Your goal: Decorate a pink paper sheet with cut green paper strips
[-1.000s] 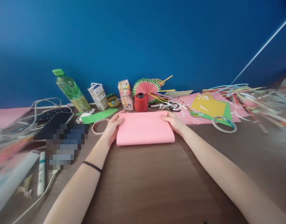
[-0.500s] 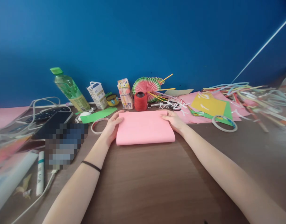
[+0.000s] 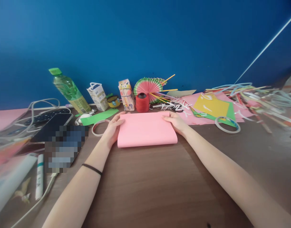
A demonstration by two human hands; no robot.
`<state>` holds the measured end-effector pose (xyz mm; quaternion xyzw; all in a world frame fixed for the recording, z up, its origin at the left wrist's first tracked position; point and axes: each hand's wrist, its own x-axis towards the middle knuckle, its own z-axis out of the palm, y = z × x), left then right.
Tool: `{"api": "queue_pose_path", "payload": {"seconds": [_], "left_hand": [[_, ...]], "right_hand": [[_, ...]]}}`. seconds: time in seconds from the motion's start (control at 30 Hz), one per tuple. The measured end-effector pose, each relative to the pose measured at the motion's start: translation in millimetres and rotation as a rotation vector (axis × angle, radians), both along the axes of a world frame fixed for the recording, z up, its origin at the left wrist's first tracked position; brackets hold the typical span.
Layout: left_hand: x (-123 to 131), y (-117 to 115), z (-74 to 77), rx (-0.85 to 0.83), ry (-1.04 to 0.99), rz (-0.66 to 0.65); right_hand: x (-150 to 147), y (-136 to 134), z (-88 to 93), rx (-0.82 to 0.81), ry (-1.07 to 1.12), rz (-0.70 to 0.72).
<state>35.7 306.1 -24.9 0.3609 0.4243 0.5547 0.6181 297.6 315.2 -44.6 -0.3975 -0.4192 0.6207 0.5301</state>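
A pink sheet of paper (image 3: pixel 146 129), folded over toward me, lies on the brown table (image 3: pixel 155 186). My left hand (image 3: pixel 113 128) holds its left edge, thumb on top at the far corner. My right hand (image 3: pixel 176 123) pinches its right edge near the far corner. Both hands are closed on the paper. Just beyond it stands a red thread spool (image 3: pixel 142 102), in front of a pleated paper fan (image 3: pixel 148 87).
Left: a green bottle (image 3: pixel 69 91), a milk carton (image 3: pixel 97 96), a phone (image 3: pixel 52 126), cables, a glue stick (image 3: pixel 39 176), a tape ring (image 3: pixel 99 127). Right: coloured paper sheets (image 3: pixel 213 107), another tape ring (image 3: pixel 227 124), paper strips (image 3: pixel 259 95). A blue wall stands behind.
The hands and the pink paper stay put; the view has only drifted slightly.
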Motion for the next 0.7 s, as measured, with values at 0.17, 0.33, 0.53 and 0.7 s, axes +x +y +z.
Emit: {"api": "queue_pose_path", "payload": {"seconds": [0.17, 0.33, 0.53, 0.7], "left_hand": [[-0.3, 0.8, -1.4, 0.01, 0.002, -0.015], [-1.6, 1.9, -2.4, 0.008, 0.005, -0.009], [-1.2, 2.6, -2.8, 0.01, 0.013, -0.001], [0.4, 0.9, -0.9, 0.005, 0.002, 0.006]], "right_hand": [[-0.2, -0.6, 1.1, 0.002, -0.012, -0.007], [-0.1, -0.5, 0.4, 0.014, -0.03, 0.002], [0.1, 0.8, 0.2, 0.008, -0.016, 0.001], [1.1, 0.8, 0.8, 0.005, -0.002, 0.001]]}}
